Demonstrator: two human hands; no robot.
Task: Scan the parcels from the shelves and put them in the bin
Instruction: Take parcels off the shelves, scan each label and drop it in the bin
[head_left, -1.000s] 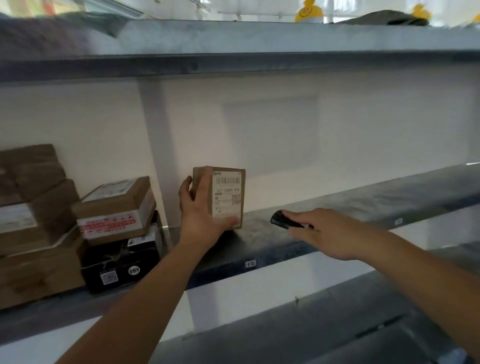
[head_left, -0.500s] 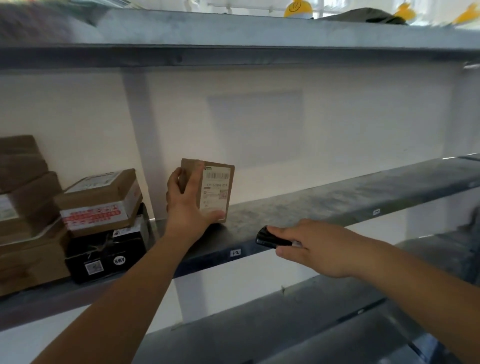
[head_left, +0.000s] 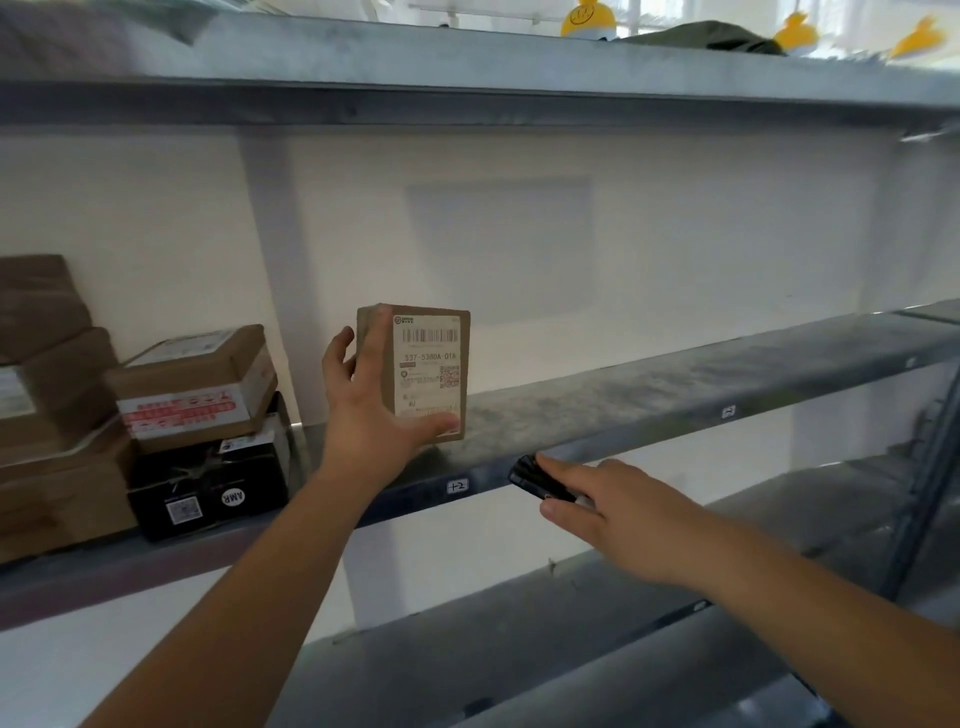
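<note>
My left hand (head_left: 371, 410) grips a small brown cardboard parcel (head_left: 428, 371) and holds it upright at the middle shelf (head_left: 675, 387), its white barcode label facing me. My right hand (head_left: 608, 514) holds a small black handheld scanner (head_left: 537, 478) below and to the right of the parcel, in front of the shelf's edge, its front end pointing up-left toward the parcel. More parcels are stacked at the left end of the same shelf: a brown box with a red and white label (head_left: 200, 387) on top of a black box (head_left: 208, 491). No bin is in view.
Larger brown boxes (head_left: 49, 415) stand at the far left. A grey upright post (head_left: 272, 260) rises behind the stack. A lower shelf (head_left: 545, 623) runs under my arms. Yellow objects (head_left: 587, 18) and a dark bundle sit on the top shelf (head_left: 467, 57).
My right hand with the scanner has dropped from shelf level to below the shelf's edge. The left hand keeps the parcel upright in much the same place.
</note>
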